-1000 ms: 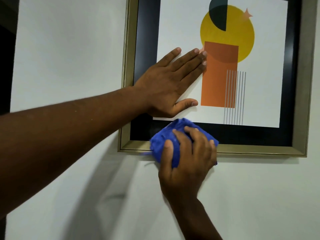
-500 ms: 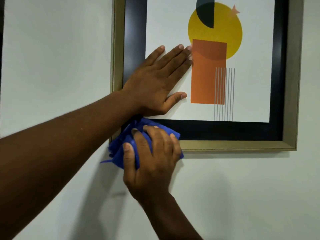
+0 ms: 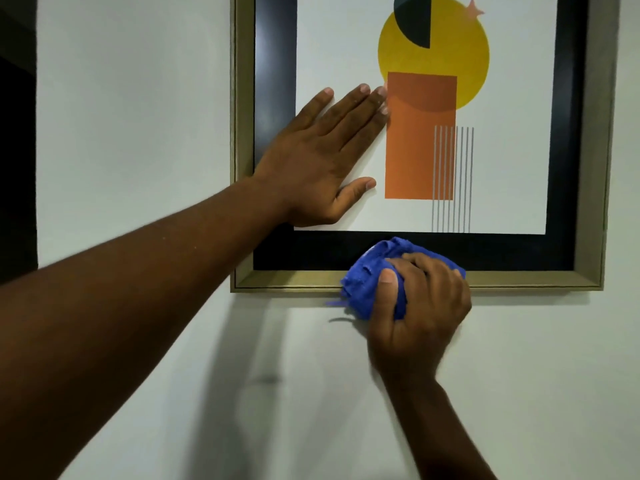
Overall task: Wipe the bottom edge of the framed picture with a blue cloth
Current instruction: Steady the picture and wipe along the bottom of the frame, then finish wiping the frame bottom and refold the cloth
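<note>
A framed picture with a gold frame (image 3: 526,279) and black mat hangs on a white wall; its print shows a yellow circle and an orange rectangle. My left hand (image 3: 322,164) lies flat and open against the glass at the picture's lower left, fingers spread. My right hand (image 3: 415,306) is closed around a bunched blue cloth (image 3: 367,282), which presses on the frame's bottom edge about midway along. The cloth overlaps the gold rail, the black mat above it and the wall just below.
White wall (image 3: 138,98) surrounds the frame on the left, right and below. A dark opening (image 3: 17,150) runs along the far left edge. My left forearm crosses the lower left of the view.
My right hand has slid the blue cloth along the bottom edge, first left to the corner, then right to about the middle. The left hand stays flat on the glass.
</note>
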Available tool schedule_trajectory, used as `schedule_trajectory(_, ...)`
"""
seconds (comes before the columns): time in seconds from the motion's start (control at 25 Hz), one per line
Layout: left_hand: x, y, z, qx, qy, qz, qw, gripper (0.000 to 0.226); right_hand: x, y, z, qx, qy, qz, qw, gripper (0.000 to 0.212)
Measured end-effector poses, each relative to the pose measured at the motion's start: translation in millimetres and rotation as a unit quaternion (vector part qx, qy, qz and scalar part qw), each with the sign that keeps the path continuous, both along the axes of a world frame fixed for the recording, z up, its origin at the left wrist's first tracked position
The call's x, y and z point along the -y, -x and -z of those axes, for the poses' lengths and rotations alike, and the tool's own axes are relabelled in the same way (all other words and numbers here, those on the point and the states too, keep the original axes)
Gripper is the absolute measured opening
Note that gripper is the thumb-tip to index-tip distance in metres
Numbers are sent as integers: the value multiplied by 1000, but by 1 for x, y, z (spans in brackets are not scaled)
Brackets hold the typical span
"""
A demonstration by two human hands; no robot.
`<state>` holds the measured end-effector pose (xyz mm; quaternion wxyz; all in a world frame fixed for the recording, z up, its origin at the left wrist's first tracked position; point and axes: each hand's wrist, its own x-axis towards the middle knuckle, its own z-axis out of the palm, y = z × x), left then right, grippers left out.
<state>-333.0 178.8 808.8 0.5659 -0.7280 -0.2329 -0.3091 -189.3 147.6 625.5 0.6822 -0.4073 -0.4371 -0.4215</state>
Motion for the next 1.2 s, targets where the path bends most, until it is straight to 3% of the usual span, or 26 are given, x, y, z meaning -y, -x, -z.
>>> schedule_trajectory(0.08,1,1,0,-7,9,-14,1000,78,-2,33,-3,-31,16,-22,999,30)
schedule_trajectory(0.2,14,-2,0,5,57,-28,998,76,3,67,2,39,61,-96,993,38)
schedule_trajectory(0.32,43,-9,30,116,203,117,965,68,17,43,0,85,116,-212,967,37)
schedule_trajectory(0.4,60,-7,69,229,208,207,928,53,24,21,0,112,165,-280,939,39)
schedule_trajectory(0.52,80,-5,120,361,209,122,900,40,33,2,-2,123,223,-293,921,44)
schedule_trajectory(0.64,89,-14,139,408,281,27,868,35,39,-5,-4,68,210,-297,929,50)
schedule_trajectory(0.8,90,-23,147,445,311,88,835,28,47,-14,-2,37,196,-261,944,64)
schedule_trajectory(0.92,95,-32,155,489,330,183,786,10,58,-24,-2,29,198,-250,947,66)
schedule_trajectory(1.08,113,-63,184,534,360,306,701,12,80,-51,18,1,186,-280,942,59)
schedule_trajectory(1.2,121,-99,219,552,407,355,635,14,102,-84,57,-117,211,-348,906,61)
